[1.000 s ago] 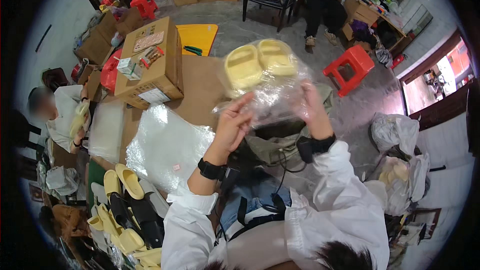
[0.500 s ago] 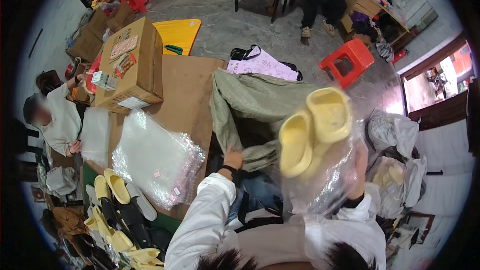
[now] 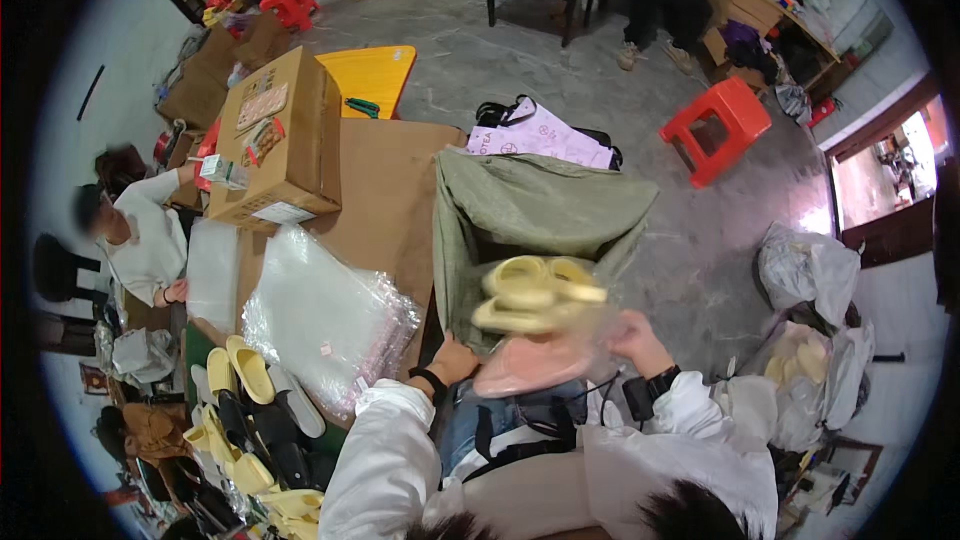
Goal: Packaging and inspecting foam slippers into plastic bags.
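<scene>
Our left grip (image 3: pixel 455 358) is pinching the near-left edge of an olive-green woven sack (image 3: pixel 545 185). Motion blur's rough on our right grip (image 3: pixel 640 342), so we can't tell if it's pinching anything. Just left of it, around lower centre of the frame, are pale-yellow slippers (image 3: pixel 540 297) with a salmon-pink slipper (image 3: pixel 530 365) below. Further left we've got clear plastic bags (image 3: pixel 310 315) stacked on the brown counter (image 3: pixel 385 180).

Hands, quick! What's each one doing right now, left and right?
Left hand: closed on the edge of the green sack.
Right hand: beside the blurred yellow slippers; whether it's holding them can't be told.
</scene>
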The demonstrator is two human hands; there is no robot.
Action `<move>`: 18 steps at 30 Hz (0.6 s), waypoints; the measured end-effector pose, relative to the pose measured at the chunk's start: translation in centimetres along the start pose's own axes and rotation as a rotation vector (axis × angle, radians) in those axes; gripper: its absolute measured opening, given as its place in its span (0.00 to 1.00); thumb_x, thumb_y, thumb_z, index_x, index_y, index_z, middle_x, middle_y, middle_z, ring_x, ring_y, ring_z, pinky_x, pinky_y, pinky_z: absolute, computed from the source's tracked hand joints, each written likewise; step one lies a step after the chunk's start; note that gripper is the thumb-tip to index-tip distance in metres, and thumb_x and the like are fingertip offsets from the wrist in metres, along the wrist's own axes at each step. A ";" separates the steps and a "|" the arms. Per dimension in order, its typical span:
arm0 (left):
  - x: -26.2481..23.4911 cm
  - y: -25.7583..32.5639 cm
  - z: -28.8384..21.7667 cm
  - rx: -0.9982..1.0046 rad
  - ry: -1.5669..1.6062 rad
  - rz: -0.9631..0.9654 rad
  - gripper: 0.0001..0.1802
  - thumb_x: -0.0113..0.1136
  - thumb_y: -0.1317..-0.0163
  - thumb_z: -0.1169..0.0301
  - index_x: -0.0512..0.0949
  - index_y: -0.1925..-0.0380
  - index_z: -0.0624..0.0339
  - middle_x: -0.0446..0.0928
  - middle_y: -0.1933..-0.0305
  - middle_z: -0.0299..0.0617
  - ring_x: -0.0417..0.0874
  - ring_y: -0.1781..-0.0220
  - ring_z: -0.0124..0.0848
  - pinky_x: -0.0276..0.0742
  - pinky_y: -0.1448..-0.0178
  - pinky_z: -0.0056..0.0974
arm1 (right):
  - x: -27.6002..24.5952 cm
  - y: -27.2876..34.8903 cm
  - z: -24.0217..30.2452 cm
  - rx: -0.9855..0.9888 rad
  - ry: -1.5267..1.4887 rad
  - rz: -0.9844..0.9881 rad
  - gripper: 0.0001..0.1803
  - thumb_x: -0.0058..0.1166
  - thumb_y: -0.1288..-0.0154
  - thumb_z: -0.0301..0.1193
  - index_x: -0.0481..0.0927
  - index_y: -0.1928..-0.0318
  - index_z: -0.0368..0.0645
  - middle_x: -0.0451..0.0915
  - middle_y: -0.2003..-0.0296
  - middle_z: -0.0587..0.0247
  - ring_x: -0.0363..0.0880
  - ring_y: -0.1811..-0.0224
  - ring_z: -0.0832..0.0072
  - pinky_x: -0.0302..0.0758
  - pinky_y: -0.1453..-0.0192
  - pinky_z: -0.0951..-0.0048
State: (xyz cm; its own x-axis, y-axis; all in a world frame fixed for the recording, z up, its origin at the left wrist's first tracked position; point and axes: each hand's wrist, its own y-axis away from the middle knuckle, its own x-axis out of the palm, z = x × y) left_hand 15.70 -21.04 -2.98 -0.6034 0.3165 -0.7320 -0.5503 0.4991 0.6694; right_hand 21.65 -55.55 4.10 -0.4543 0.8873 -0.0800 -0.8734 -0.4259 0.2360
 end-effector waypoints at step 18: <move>2.6 -1.9 -8.7 0.006 0.271 -0.464 0.06 0.53 0.49 0.67 0.78 0.72 0.50 0.77 0.68 0.36 0.75 0.57 0.35 0.67 0.52 0.37 | 5.3 -13.4 4.2 0.106 0.662 -0.534 0.14 0.48 0.42 0.35 0.77 0.59 0.40 0.78 0.66 0.60 0.76 0.64 0.69 0.71 0.60 0.69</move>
State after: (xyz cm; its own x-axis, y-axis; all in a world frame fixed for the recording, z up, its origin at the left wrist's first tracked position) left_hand 10.17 -28.24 -5.06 -0.4255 -0.1577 -0.8911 -0.7918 0.5417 0.2822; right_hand 31.67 -44.41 4.61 -0.0243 0.6636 -0.7477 -0.9934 0.0677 0.0924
